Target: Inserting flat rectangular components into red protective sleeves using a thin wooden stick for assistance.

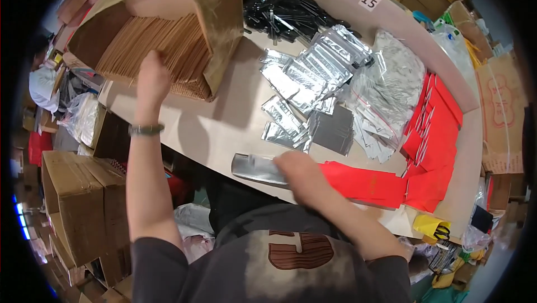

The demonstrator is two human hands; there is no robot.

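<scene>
My left hand (pixel 154 78) reaches to the front of a cardboard box (pixel 225 29) and touches the tightly packed brown card pieces (pixel 182 43) in it. Its fingers are partly hidden against the pieces. Low over the table's front edge, my right hand (pixel 302 171) is closed on the right end of a flat, shiny silver-grey packet (pixel 257 170). Beside that hand lies a row of red envelopes (pixel 363 182). Silver foil sachets (pixel 313 76) are heaped farther back, with a dark grey square piece (pixel 331 129) in front of them.
Slim black items (pixel 285 12) lie piled behind the sachets. To their right is a clear bag (pixel 391 73) of pale packets. More red envelopes (pixel 436 141) fan along the right rim. Cardboard cartons (pixel 84 202) stand at the lower left.
</scene>
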